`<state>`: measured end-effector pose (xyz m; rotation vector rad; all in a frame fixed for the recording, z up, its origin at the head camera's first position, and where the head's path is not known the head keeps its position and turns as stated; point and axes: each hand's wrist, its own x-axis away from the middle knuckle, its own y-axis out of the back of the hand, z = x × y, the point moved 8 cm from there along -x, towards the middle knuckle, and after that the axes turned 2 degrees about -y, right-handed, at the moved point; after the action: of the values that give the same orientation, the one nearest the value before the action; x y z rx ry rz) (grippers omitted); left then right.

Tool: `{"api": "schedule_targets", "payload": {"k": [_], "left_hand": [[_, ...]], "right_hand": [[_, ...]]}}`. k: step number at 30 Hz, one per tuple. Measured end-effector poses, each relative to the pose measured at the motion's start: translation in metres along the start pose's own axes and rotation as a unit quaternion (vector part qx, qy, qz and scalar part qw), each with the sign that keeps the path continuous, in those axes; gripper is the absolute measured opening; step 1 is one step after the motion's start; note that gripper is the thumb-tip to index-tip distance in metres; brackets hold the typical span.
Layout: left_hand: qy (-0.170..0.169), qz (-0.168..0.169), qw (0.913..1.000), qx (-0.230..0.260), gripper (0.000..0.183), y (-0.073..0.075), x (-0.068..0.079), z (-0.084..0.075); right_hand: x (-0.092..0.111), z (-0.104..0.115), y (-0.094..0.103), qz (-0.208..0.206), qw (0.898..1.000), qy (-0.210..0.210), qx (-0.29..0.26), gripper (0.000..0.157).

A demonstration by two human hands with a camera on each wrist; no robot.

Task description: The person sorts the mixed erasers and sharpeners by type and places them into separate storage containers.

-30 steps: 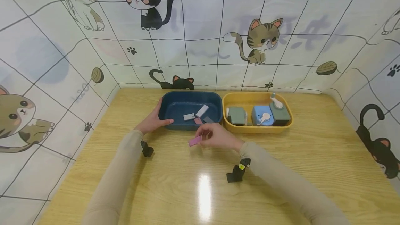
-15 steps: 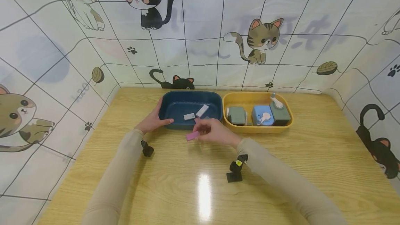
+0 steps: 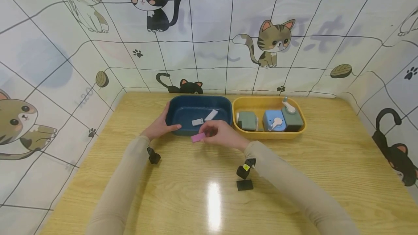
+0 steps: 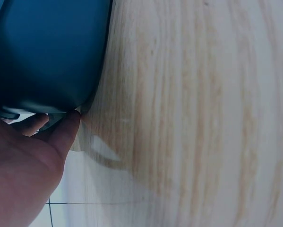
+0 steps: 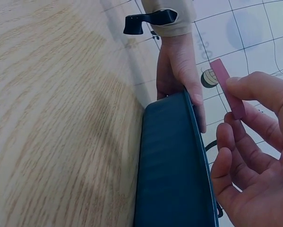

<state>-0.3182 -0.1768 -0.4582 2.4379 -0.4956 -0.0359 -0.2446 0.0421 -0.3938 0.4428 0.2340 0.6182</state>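
My left hand [image 3: 160, 124] grips the left end of the dark blue bin [image 3: 200, 99], thumb along its front side and fingers behind the end wall. In the left wrist view, the thumb tip presses near the lower corner of the bin [image 4: 47, 56]. Between thumb and fingertips, my right hand [image 3: 222, 135] pinches a small pink rectangular block [image 3: 197, 137], shaped like an eraser, held in front of the bin's near wall. The right wrist view shows the block [image 5: 227, 90] tilted. Inside the bin lie two white blocks [image 3: 211, 115]; my right hand covers part of the bin's interior.
To the right of the blue bin stands a yellow bin [image 3: 258, 135] with several crank pencil sharpeners [image 3: 275, 120], green and blue. A flat black rectangle [image 3: 245, 185] lies on the wooden table [image 3: 183, 191]. Cat-patterned sheets [image 3: 212, 57] rise behind the table and at both sides.
My right hand has moved left and slightly away from me with the pink block, now overlapping the bin's front more. It hides the pink and grey pieces seen earlier inside. The left hand stays put.
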Motion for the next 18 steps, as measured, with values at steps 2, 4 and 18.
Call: {"api": "schedule_targets", "payload": {"k": [2,4,18], "left_hand": [[0.0,-0.002,1.0,0.001,0.115,0.0,0.0,0.0],[-0.001,-0.004,1.0,0.001,0.115,0.0,0.0,0.0],[0.006,-0.001,1.0,0.006,0.113,-0.001,0.001,-0.001]], "right_hand": [[-0.001,0.001,0.001,-0.002,1.0,-0.002,0.003,0.02],[-0.003,0.002,0.001,-0.002,1.0,-0.003,0.004,0.02],[-0.015,-0.002,0.006,-0.017,1.0,-0.014,0.018,0.02]]}}
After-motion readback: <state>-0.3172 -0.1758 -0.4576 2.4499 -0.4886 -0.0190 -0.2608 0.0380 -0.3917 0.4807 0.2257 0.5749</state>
